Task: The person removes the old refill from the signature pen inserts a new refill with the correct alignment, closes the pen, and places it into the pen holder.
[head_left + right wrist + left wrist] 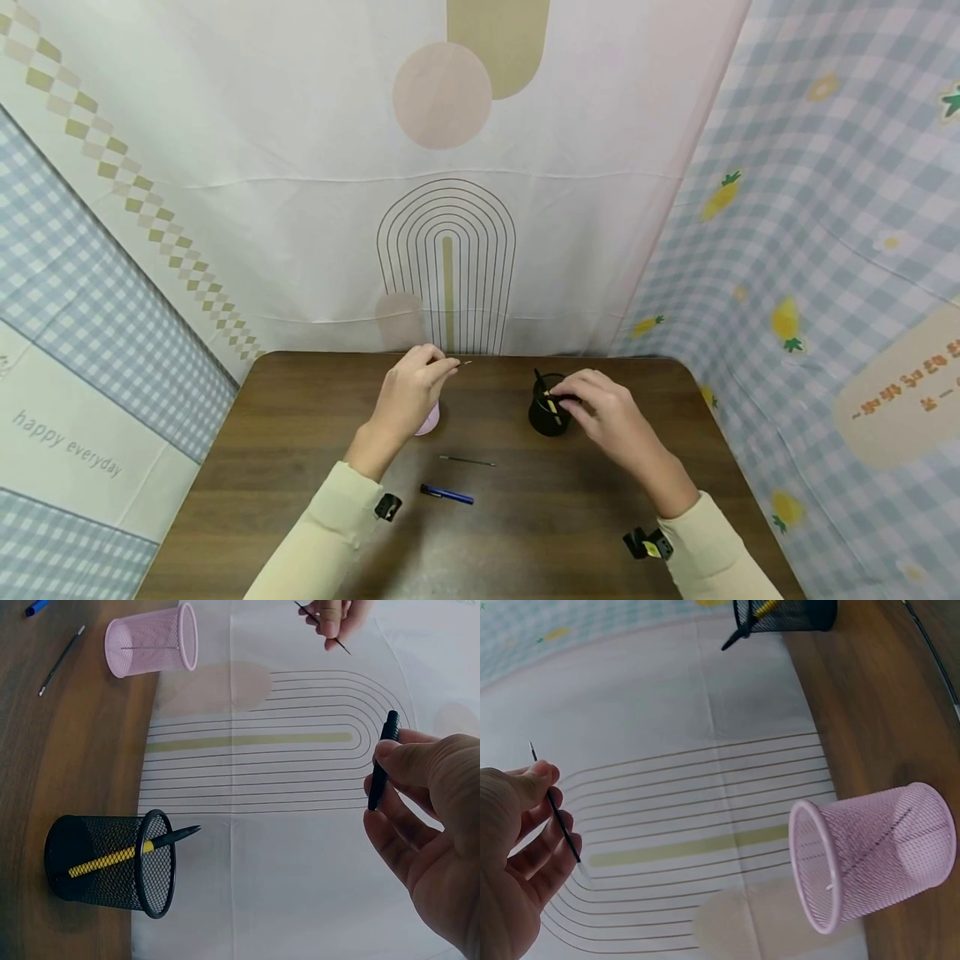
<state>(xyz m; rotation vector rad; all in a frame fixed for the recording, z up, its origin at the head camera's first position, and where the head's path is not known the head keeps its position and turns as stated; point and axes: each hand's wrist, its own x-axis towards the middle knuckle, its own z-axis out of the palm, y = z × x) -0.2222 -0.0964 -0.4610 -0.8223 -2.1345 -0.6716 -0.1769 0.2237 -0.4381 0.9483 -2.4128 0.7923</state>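
Observation:
My left hand point(405, 392) pinches a thin dark pen refill point(557, 817) with a pointed metal tip, held up above the pink mesh pen cup point(922, 859). A slim refill-like stick leans inside that cup. In the right wrist view, my right hand point(442, 802) grips a short black pen barrel point(381, 769) between thumb and fingers. It hovers by the black mesh pen cup point(97, 832), apart from it. A yellow-and-black pen point(180, 834) stands tilted in the black cup, its dark end above the rim.
On the brown wooden table point(300, 467) lie another thin refill point(467, 460) and, nearer me, a blue pen point(447, 494). A patterned white cloth point(300, 250) hangs behind the table, and checked cloth point(750, 275) hangs on the right.

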